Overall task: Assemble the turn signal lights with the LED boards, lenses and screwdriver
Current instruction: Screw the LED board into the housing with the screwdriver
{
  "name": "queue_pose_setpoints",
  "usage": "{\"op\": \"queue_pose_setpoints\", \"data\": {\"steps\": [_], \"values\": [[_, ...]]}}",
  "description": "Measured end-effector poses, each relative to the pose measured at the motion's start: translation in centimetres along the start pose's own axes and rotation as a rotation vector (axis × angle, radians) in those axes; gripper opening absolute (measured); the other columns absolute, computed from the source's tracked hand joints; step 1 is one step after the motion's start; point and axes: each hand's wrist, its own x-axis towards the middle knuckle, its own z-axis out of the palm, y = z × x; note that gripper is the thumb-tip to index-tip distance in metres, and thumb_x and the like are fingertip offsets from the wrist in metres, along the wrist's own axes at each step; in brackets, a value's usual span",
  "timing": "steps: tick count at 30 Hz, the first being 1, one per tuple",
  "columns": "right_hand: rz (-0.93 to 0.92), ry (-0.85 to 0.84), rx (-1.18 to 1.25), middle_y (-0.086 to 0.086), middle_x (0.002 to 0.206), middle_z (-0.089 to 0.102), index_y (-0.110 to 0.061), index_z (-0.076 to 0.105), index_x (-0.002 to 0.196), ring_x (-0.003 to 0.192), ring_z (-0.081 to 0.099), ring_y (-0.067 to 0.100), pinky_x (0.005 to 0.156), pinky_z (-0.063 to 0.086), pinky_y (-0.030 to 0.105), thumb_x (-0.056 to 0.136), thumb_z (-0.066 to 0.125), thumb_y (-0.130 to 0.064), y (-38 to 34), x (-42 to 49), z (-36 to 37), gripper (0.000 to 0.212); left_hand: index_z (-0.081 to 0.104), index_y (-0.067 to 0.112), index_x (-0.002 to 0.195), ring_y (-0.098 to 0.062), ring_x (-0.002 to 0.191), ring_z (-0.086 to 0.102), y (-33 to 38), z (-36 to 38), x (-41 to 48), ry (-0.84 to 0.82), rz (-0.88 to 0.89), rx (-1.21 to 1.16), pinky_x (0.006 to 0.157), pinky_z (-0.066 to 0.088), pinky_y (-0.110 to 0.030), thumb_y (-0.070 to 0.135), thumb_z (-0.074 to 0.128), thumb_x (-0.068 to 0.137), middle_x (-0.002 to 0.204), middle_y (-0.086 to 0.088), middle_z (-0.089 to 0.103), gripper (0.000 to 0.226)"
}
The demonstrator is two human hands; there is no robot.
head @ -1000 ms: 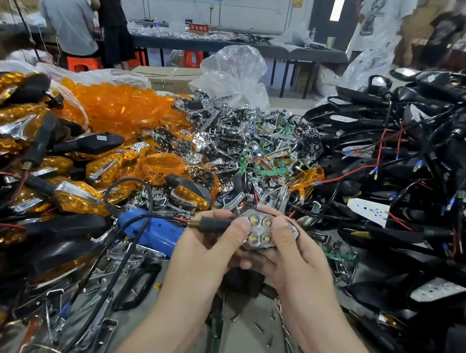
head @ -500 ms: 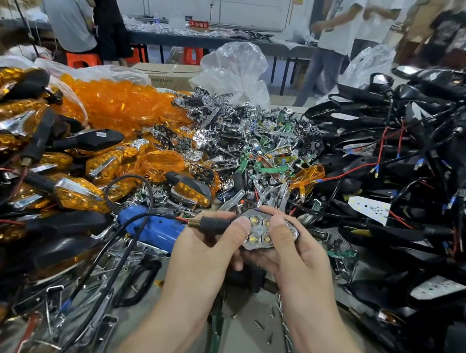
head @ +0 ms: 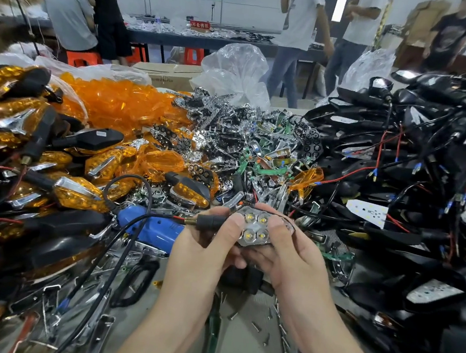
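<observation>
Both hands hold one turn signal light (head: 254,228) just above the table, its chrome reflector with yellow LED cells facing up. My left hand (head: 205,246) grips the stem side, thumb pressed on the reflector's left edge; a black stem with a brass thread sticks out to the left. My right hand (head: 287,253) grips the right side, thumb on the reflector's upper right. A blue electric screwdriver (head: 152,226) lies on the table left of my hands. The housing under the reflector is mostly hidden by my fingers.
Finished amber lights (head: 9,149) pile up on the left, loose amber lenses (head: 123,104) behind them. Chrome reflectors and boards (head: 244,142) heap in the middle. Black wired housings (head: 415,184) fill the right. Loose screws (head: 257,326) lie on the table near me. People stand at far tables.
My hands and the light stay in nearly the same place; the thumbs shift slightly on the reflector. People in the background have walked to the left.
</observation>
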Motion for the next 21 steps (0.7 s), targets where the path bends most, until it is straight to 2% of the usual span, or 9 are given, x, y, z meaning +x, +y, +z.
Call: {"op": "queue_pose_setpoints", "data": {"steps": [3, 6, 9, 11, 15, 18, 21], "values": [[-0.020, -0.016, -0.020, 0.013, 0.111, 0.077, -0.025, 0.075, 0.116, 0.085, 0.074, 0.026, 0.076, 0.059, 0.032, 0.082, 0.079, -0.053, -0.02, 0.13, 0.19, 0.044, 0.066, 0.014, 0.097, -0.010, 0.047, 0.053, -0.03, 0.07, -0.04, -0.020, -0.001, 0.005, 0.047, 0.047, -0.021, 0.035, 0.087, 0.059, 0.065, -0.001, 0.064, 0.048], [-0.027, -0.019, -0.028, 0.012, 0.110, 0.077, -0.025, 0.075, 0.115, 0.083, 0.073, 0.027, 0.074, 0.058, 0.032, 0.073, 0.084, -0.060, 0.06, 0.03, 0.31, 0.055, 0.063, 0.006, 0.102, -0.011, 0.048, 0.052, 0.05, 0.02, -0.11, -0.008, 0.005, 0.031, 0.048, 0.046, -0.022, 0.033, 0.090, 0.062, 0.064, 0.000, 0.061, 0.056], [-0.045, -0.005, -0.061, 0.010, 0.106, 0.077, -0.027, 0.076, 0.116, 0.087, 0.074, 0.026, 0.079, 0.059, 0.032, 0.077, 0.081, -0.060, -0.15, -0.15, 0.30, 0.051, 0.064, 0.005, 0.101, -0.010, 0.049, 0.052, 0.13, 0.08, -0.11, 0.006, 0.017, 0.036, 0.048, 0.046, -0.022, 0.035, 0.084, 0.064, 0.062, 0.000, 0.060, 0.051], [-0.059, 0.015, -0.078, 0.008, 0.103, 0.077, -0.027, 0.076, 0.115, 0.088, 0.073, 0.023, 0.081, 0.060, 0.032, 0.082, 0.077, -0.053, -0.34, -0.26, 0.18, 0.043, 0.066, 0.009, 0.100, -0.010, 0.050, 0.053, 0.12, 0.15, -0.12, 0.013, 0.016, 0.055, 0.052, 0.047, -0.022, 0.036, 0.078, 0.066, 0.064, 0.000, 0.061, 0.045], [-0.064, 0.057, -0.077, 0.012, 0.103, 0.076, -0.026, 0.077, 0.112, 0.088, 0.072, 0.023, 0.079, 0.060, 0.034, 0.082, 0.073, -0.050, -0.44, -0.31, 0.37, 0.039, 0.067, 0.013, 0.099, -0.013, 0.057, 0.054, 0.11, 0.36, -0.26, 0.026, 0.011, 0.088, 0.059, 0.048, -0.026, 0.039, 0.080, 0.065, 0.072, -0.003, 0.064, 0.045], [-0.059, 0.070, -0.075, 0.012, 0.105, 0.076, -0.028, 0.077, 0.111, 0.090, 0.072, 0.025, 0.077, 0.059, 0.034, 0.083, 0.073, -0.060, -0.43, -0.23, 0.72, 0.043, 0.068, 0.014, 0.100, -0.015, 0.057, 0.054, 0.04, 0.38, -0.33, 0.042, 0.001, 0.080, 0.064, 0.047, -0.029, 0.041, 0.080, 0.063, 0.068, 0.000, 0.061, 0.047], [-0.053, 0.058, -0.059, 0.009, 0.110, 0.077, -0.030, 0.075, 0.115, 0.093, 0.074, 0.021, 0.079, 0.058, 0.028, 0.080, 0.065, -0.074, -0.22, -0.29, 0.61, 0.057, 0.068, 0.014, 0.099, -0.017, 0.057, 0.053, -0.01, 0.42, -0.28, 0.040, -0.006, 0.069, 0.065, 0.049, -0.028, 0.042, 0.081, 0.061, 0.066, -0.001, 0.061, 0.048]]}}
